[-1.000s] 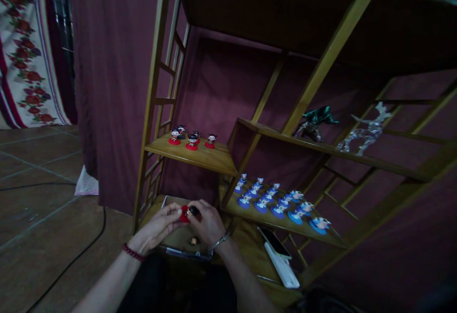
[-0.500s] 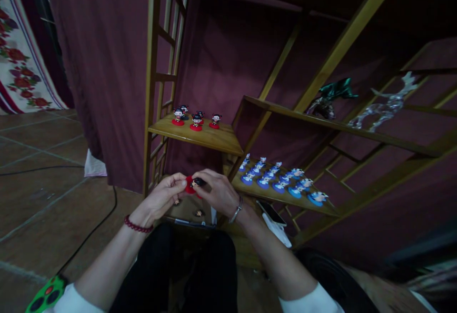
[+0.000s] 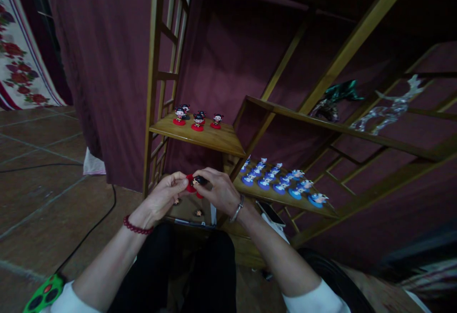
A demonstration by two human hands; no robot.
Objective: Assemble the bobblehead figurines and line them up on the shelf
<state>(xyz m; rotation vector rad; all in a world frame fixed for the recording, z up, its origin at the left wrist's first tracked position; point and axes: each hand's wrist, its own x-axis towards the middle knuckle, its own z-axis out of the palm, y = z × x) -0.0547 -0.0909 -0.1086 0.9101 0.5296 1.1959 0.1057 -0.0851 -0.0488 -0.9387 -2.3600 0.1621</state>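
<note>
Between my two hands is a small doll figurine (image 3: 194, 183) with a black-haired head and a red round base. My left hand (image 3: 166, 195) pinches the red base between thumb and fingers. Closed around the black head is my right hand (image 3: 218, 191); its fingers hide part of the figurine. Below them, an open box (image 3: 187, 215) holds several loose figurine parts, among them a small head (image 3: 198, 213). Several finished-looking red-based figurines (image 3: 197, 121) stand on the wooden shelf (image 3: 200, 136) just beyond my hands.
Rows of blue and purple figurines (image 3: 280, 184) fill a lower shelf at right. A phone (image 3: 271, 213) lies on something white. A clear deer ornament (image 3: 389, 106) and a green ornament (image 3: 339, 96) stand higher up. A black cable (image 3: 94, 229) crosses the tiled floor.
Both hands keep their hold on the figurine, with hardly any visible movement. The view has shifted slightly, so the shelves sit a little farther right.
</note>
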